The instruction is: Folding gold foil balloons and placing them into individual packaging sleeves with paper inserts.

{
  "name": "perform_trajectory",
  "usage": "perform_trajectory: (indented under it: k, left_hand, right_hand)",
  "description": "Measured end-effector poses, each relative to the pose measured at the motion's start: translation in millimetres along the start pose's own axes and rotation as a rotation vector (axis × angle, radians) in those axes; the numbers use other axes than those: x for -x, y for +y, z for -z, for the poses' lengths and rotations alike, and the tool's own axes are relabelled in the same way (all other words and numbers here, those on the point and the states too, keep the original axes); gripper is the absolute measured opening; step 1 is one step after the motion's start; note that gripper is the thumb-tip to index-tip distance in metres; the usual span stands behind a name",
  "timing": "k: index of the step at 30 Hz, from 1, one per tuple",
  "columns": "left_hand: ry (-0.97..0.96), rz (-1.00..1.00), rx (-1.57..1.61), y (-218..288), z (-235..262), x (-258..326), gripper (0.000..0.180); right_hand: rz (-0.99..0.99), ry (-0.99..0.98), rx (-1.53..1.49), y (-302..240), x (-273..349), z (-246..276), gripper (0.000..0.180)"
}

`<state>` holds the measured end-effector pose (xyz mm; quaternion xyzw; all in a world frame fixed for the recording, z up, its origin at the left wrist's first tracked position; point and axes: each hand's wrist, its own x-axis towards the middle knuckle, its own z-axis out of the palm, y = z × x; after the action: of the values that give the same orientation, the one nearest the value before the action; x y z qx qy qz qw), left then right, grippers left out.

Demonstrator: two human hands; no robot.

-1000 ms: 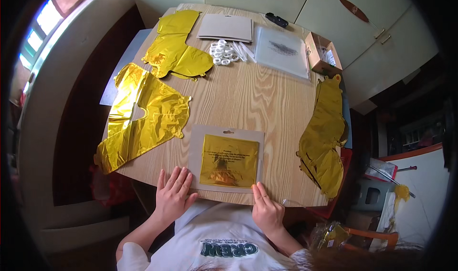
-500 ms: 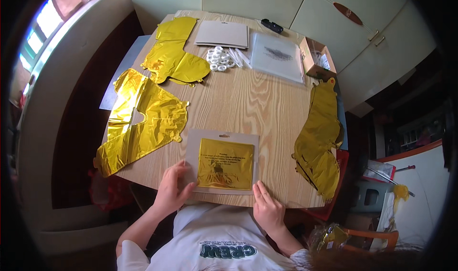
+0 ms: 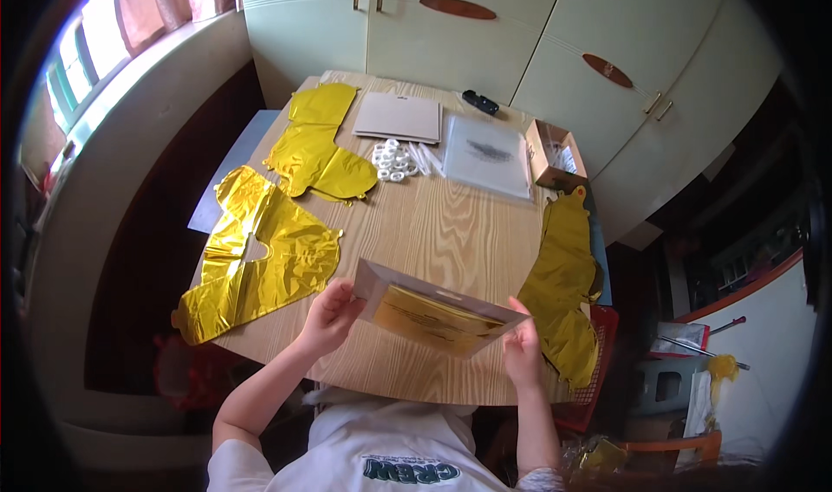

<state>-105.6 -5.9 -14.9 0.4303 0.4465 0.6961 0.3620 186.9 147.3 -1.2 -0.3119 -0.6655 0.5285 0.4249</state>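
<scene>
A flat clear packet (image 3: 433, 314) with folded gold foil inside is lifted off the wooden table (image 3: 442, 232), tilted toward me. My left hand (image 3: 328, 319) grips its left edge and my right hand (image 3: 523, 349) grips its right edge. Flat gold foil balloons lie around it: a large one (image 3: 260, 267) at the left edge, another (image 3: 319, 149) at the far left, and one (image 3: 565, 284) draped over the table's right side.
At the far end lie a brown card sheet (image 3: 399, 117), a clear plastic bag (image 3: 488, 155), small white rings (image 3: 392, 162) with white straws, an open cardboard box (image 3: 551, 152) and a small black object (image 3: 479, 102). Cream cupboards (image 3: 485, 32) stand behind. A red basket (image 3: 598, 379) sits at the right.
The packet lay flat on the table with my hands beside it; now both hands hold its edges and it is raised and tilted. The view has shifted closer.
</scene>
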Motion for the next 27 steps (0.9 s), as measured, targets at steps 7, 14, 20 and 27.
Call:
perform_trajectory:
  k: [7,14,20,27]
  left_hand:
    - [-0.11,-0.108,0.044,9,-2,-14,0.034]
    - [0.004,0.007,0.037,2,-12,0,0.038]
    - [-0.12,-0.192,0.161,28,-17,-22,0.032]
    - [-0.131,0.228,-0.021,-4,2,1,0.026]
  right_hand:
    - [0.045,-0.075,0.025,-15,-22,-1,0.039]
    - [0.127,-0.073,-0.052,-2,-10,-16,0.029]
    - [0.276,-0.14,-0.211,-44,-19,-20,0.024]
    - [-0.026,-0.334,-0.042,30,-25,-5,0.015]
